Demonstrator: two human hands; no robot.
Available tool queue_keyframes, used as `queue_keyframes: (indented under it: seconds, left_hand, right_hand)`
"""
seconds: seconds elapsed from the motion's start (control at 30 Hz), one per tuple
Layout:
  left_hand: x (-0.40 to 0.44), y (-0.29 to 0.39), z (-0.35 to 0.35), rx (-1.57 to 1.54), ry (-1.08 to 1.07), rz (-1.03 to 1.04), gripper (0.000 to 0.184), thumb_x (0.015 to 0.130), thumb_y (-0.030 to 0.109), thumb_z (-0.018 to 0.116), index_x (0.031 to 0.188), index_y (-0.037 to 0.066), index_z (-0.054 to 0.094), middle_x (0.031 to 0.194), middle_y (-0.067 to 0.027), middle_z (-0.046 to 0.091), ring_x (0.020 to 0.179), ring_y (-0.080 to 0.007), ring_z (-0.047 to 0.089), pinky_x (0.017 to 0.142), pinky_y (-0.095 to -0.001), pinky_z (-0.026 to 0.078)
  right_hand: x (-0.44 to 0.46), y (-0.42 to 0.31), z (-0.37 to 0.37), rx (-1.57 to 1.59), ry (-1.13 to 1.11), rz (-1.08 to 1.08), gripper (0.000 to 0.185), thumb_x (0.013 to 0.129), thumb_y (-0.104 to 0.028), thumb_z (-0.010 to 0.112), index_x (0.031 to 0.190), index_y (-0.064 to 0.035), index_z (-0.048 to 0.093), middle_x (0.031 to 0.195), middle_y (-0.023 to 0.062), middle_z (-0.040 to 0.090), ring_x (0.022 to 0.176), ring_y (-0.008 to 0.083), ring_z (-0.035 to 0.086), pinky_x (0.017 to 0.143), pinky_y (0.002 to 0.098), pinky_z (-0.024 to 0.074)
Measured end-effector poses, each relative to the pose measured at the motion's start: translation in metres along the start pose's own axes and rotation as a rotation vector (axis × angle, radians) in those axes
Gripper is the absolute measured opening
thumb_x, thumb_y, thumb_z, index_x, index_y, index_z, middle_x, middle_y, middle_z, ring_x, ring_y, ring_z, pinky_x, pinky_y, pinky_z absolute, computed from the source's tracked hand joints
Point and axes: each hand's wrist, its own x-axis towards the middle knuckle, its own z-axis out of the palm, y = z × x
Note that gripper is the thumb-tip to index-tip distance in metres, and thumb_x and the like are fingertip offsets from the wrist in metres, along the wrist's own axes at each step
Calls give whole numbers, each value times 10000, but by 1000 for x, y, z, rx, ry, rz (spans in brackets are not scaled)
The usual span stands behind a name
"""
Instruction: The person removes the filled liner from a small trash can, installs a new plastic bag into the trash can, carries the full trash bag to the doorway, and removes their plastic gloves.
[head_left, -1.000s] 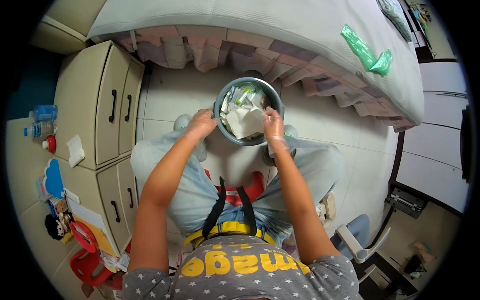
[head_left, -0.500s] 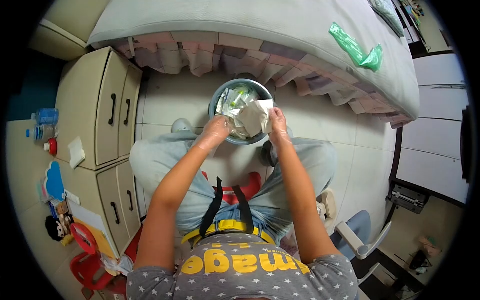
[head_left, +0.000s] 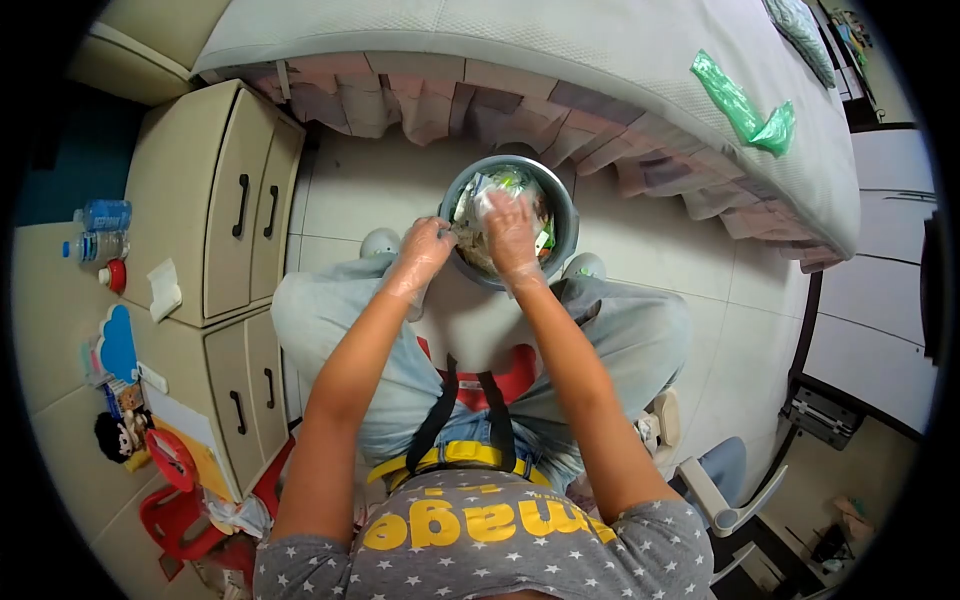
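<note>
Grey plastic is the material of the round bin, which stands on the pale tiled floor between the feet of the seated person, just near of the bed. Mixed rubbish lies inside it, with some clear and green wrapping at the far part. Both hands wear thin transparent gloves. The left hand is at the left rim of the bin, its fingers bent together; I cannot tell whether they pinch something. The right hand is above the rubbish, inside the opening, with its fingers pointing to the far side. Some white material is at these fingers, but whether they grasp it or only press it, I cannot tell. On the right part of the bed lies a crumpled green plastic bag. To the left stands a cream cabinet, with two bottles near its left side.
</note>
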Motion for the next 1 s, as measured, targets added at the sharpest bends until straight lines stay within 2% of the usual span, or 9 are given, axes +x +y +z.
queue_keyframes:
  seconds: [0.03,0.2,0.53,0.63,0.7,0.8,0.87,0.93,1.0]
  left_hand:
    - [1,-4,0,3,-5,1,315,734,203,505,951,-20,559,1011,-216,530,964,-345,496,846,-381,391]
    - [-7,-1,-1,9,-47,-5,329,744,219,511,963,-23,552,1015,-214,528,973,-340,491,853,-375,385]
    - [-8,-3,0,-44,-65,2,337,767,222,509,1002,-18,528,1057,-216,498,1005,-334,472,872,-368,369]
    - [-8,-2,-1,-49,-58,17,328,742,205,498,974,-21,545,1050,-213,504,990,-348,467,872,-384,368]
    - [-9,0,0,-29,-67,29,323,758,212,502,979,-22,535,1047,-215,502,992,-343,468,869,-377,369]
    - [-12,0,2,1,-89,23,318,774,219,504,979,-24,527,1032,-218,506,991,-339,471,863,-369,371]
    - [-12,-3,4,14,-100,15,316,775,217,503,975,-26,528,1020,-219,512,987,-340,473,861,-369,372]
    - [-12,-7,7,1,-84,36,313,769,208,506,970,-30,531,999,-219,521,982,-339,476,858,-369,375]
    - [-12,-4,5,8,-87,18,314,768,204,506,974,-31,530,1004,-218,518,980,-340,476,858,-370,375]
  right_hand:
    - [-11,5,10,-267,-194,-220,134,742,-137,504,843,-68,559,1114,88,475,1112,297,409,992,497,215]
    - [-23,10,13,-257,-396,-242,124,709,-146,526,809,-81,561,1243,64,384,1177,274,344,982,483,238]
    - [3,31,-28,-388,181,-20,122,658,-124,586,763,-108,524,1209,31,441,1108,261,414,939,421,300]
    - [-2,43,-39,-460,102,-64,135,665,-130,580,781,-92,522,1178,70,456,1075,257,432,925,417,313]
    - [-14,53,-31,-422,-321,77,158,668,-133,573,795,-60,516,1133,117,466,1037,269,447,911,399,329]
    - [-25,55,-18,-260,-441,76,192,667,-170,567,814,-58,515,1080,144,479,1001,282,458,895,390,342]
    - [-41,80,23,-304,-300,31,361,700,-192,583,1032,-64,520,1142,152,458,1077,307,419,938,363,310]
    - [-42,74,44,468,-105,577,443,805,-223,471,1206,-44,418,1250,178,385,1184,310,335,1004,336,238]
    - [-25,71,48,403,-304,655,499,852,-238,396,1288,-20,294,1328,179,289,1259,279,225,1035,304,176]
